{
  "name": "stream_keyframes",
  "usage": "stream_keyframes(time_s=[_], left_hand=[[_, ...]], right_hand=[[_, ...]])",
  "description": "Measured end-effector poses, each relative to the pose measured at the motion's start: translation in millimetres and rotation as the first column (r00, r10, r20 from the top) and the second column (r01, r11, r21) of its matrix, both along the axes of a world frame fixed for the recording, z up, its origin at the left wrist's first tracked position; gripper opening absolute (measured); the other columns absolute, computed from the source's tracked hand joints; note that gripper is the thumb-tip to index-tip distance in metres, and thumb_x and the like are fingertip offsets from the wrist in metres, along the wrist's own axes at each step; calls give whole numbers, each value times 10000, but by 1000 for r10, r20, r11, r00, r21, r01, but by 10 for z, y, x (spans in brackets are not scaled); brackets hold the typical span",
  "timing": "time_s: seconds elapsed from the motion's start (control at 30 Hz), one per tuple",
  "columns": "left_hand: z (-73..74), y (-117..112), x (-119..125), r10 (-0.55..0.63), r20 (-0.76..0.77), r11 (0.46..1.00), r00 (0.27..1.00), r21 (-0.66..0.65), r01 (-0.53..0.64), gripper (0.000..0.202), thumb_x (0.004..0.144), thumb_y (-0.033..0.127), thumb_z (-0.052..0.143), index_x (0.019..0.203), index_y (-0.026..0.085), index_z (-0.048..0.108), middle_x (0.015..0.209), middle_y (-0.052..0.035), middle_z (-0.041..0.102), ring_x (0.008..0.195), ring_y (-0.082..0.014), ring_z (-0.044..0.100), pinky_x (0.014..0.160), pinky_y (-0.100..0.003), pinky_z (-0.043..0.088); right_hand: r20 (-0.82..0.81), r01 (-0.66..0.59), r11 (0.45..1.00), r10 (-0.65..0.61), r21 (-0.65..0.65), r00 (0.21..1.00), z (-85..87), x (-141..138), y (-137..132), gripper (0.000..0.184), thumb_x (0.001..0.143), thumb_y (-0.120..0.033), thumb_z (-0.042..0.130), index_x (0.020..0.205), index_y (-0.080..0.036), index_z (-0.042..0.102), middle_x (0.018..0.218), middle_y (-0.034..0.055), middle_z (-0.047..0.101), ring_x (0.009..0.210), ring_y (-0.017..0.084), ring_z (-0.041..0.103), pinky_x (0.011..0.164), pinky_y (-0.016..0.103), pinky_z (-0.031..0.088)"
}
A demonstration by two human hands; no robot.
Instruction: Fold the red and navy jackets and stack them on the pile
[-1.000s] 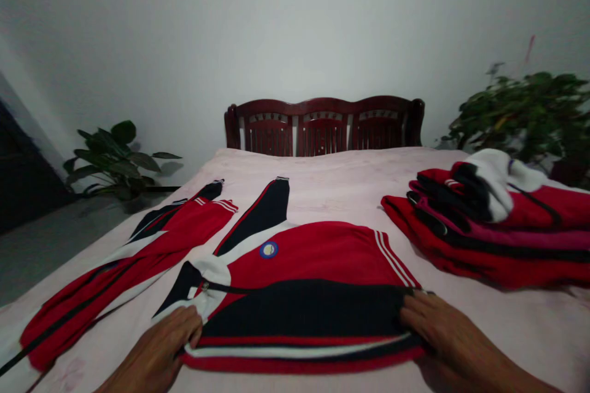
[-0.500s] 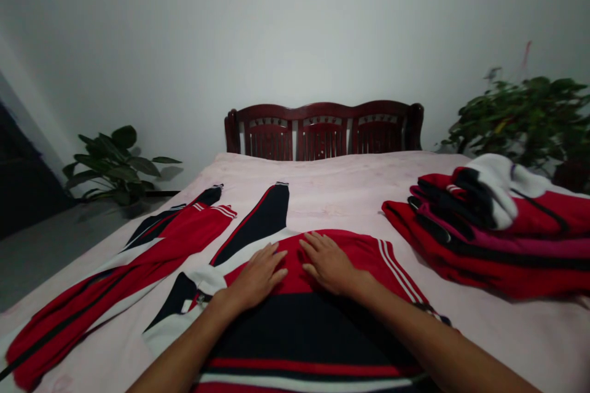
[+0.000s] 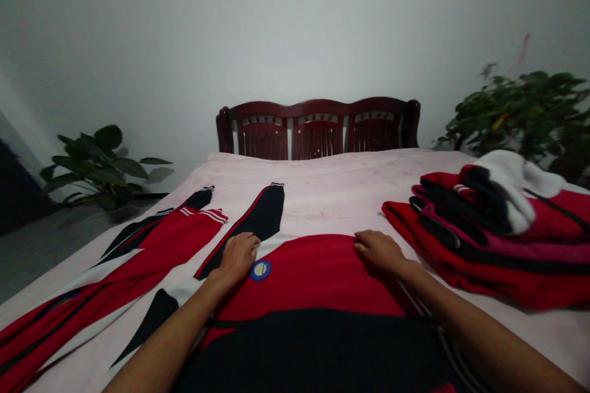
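A red, white and navy tracksuit jacket [image 3: 313, 264] with a round blue badge is spread in front of me, one navy sleeve [image 3: 258, 215] stretching away toward the headboard. My left hand [image 3: 239, 253] is closed on the jacket's white shoulder area beside the badge, fingers curled and partly hidden. At the far red edge on the other side, my right hand [image 3: 378, 250] pinches the cloth near the white-striped hem. The navy part [image 3: 322, 350] lies closest to me, between my forearms.
Another red, white and navy jacket [image 3: 152, 252] lies on the left of the pink-sheeted bed [image 3: 322, 193]. A stack of folded clothes [image 3: 498, 245] is at the right. A dark wooden headboard [image 3: 318, 129] stands at the back, with potted plants [image 3: 99, 166] on both sides.
My hands have moved apart from the middle of the red cloth to its two sides and closed on it. The badge now shows, and the navy part sits nearer to me.
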State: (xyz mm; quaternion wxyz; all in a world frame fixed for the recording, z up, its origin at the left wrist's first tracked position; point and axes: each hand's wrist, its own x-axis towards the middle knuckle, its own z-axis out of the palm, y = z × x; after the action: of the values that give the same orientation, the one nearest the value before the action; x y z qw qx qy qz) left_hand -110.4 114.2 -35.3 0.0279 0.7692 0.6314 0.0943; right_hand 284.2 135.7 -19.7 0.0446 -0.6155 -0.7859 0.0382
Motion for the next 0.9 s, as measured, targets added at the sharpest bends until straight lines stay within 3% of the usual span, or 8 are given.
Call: stream_keyframes(time_s=[0.1,0.23,0.4,0.6,0.67,0.77,0.83,0.9], left_hand=[[44,240,308,-145,-9,989,989,40,145,428,904,163,454,1304,220,592,1461,-65,523,1337,-201,464,1121,-341,352],[73,495,562,-330,-50,944,943,-8,330,532,840,203,573,1366,264,534,1440,-19,548,1284,-193,513,1090,-301,379],[180,655,589,-362,-116,932,925,-75,355,351,772,172,593,1110,220,674,1068,-70,701,981,-233,658,826,-311,499],[316,199,455,-411,-166,911,896,-39,410,266,832,119,470,994,204,663,1038,-91,658,1008,-243,605,872,-348,453],[323,-46,407,-477,-127,879,870,-78,470,224,853,180,506,1007,224,663,1027,-66,664,988,-223,608,873,-322,449],[314,-239,315,-525,143,825,839,-156,543,217,901,340,529,1023,246,681,1004,-28,682,917,-184,628,820,-269,466],[309,-183,212,-378,318,901,869,-90,425,273,918,401,500,1032,247,694,1031,-22,687,927,-174,633,836,-260,475],[307,-5,69,-130,389,991,912,32,128,323,913,400,481,1121,237,667,1155,-46,664,1045,-196,612,926,-289,459]], right_hand=[[5,-14,998,14,-58,1000,126,-87,167,574,833,-430,567,1356,-195,568,1379,133,585,1251,290,535,1017,375,390],[24,-33,982,38,-187,999,180,-152,351,688,651,-407,732,1306,-239,605,1209,95,687,1002,261,658,785,311,473],[67,-81,982,93,-169,993,244,-294,357,293,683,-265,675,970,-209,704,940,75,724,829,229,651,651,278,412],[125,-314,943,301,109,946,197,-270,-214,213,861,-180,465,947,-182,660,1016,130,671,959,250,584,830,347,370],[92,-393,915,386,86,918,175,-176,-430,219,837,-154,472,943,-195,660,969,110,675,908,239,585,804,344,377],[-71,-329,934,322,-140,944,262,-56,-573,196,773,-179,552,919,-231,673,905,57,690,822,213,599,720,311,398],[-159,-255,927,218,-274,963,378,-64,-553,163,762,-282,620,903,-240,690,888,42,701,781,207,610,674,296,409],[-254,-241,940,178,-242,951,464,-178,-517,229,818,-383,593,958,-240,705,933,50,710,803,208,623,692,297,429]])
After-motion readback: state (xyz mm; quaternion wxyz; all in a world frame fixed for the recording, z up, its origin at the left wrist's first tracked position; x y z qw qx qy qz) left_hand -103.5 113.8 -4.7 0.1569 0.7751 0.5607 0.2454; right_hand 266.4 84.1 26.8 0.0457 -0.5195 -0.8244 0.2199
